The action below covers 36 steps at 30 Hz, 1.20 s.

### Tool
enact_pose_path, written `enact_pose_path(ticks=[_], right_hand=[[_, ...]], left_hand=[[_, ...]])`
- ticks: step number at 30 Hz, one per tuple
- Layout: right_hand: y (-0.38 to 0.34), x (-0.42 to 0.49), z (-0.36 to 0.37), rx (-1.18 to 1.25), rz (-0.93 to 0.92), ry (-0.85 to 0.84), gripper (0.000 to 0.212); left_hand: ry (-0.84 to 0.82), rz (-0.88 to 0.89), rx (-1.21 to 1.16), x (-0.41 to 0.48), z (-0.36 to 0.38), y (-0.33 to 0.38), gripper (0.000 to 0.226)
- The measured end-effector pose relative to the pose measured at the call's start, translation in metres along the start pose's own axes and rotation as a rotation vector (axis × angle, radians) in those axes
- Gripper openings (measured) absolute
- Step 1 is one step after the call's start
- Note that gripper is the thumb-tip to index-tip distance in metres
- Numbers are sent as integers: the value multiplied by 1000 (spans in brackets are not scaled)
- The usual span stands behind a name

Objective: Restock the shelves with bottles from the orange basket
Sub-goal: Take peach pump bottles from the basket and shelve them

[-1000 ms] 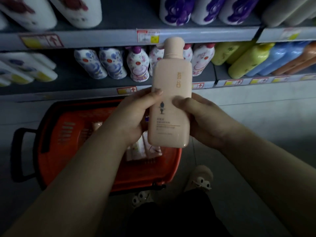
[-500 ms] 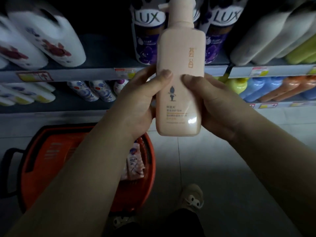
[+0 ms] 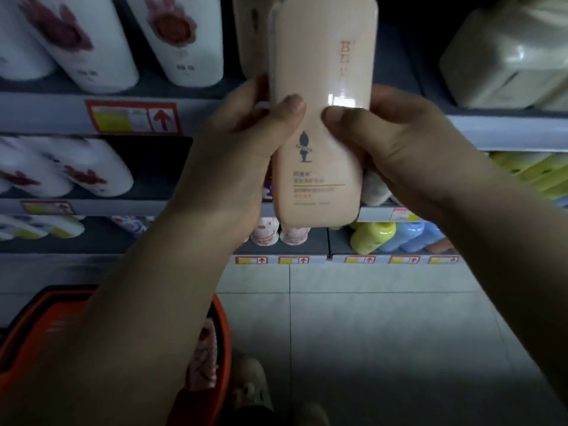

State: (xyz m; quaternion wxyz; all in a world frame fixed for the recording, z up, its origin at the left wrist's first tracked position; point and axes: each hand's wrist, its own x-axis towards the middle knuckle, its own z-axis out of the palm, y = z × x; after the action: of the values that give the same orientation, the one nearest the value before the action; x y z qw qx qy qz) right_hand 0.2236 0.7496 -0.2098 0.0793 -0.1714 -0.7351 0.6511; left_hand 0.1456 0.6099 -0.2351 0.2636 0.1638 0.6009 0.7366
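Below and left of the peach bottle (image 3: 319,118), the orange basket (image 3: 37,333) sits on the tiled floor (image 3: 384,333) with a pink pack (image 3: 204,358) inside. The left hand (image 3: 233,167) grips the bottle's left side, thumb curled across its front. The bottle is held upright in front of the shelf (image 3: 46,118), and the right hand (image 3: 399,149) clasps its right side, thumb also on the front.
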Motion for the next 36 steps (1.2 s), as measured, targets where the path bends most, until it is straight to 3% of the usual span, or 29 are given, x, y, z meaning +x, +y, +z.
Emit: enact_pose_path(ticks=[3,7,13,20,32,36], right_hand=[[-15,16,-11,24,-34,43,9],[-27,43,-19,48,-114,138,25],[-35,74,-28,-167,-250,292,31],[-18,97,-32,-263,-221,388,53],[4,94,-22,-398,-286,501,56],[6,76,-11,-280,-248,528,61]], left_hand=[[55,89,108,19,11,19,46],[207,200,239,47,24,41,66],[315,307,236,81,39,38,43],[288,284,320,93,42,22,54],[215,241,211,87,39,15,47],[127,173,118,71,36,22,44]])
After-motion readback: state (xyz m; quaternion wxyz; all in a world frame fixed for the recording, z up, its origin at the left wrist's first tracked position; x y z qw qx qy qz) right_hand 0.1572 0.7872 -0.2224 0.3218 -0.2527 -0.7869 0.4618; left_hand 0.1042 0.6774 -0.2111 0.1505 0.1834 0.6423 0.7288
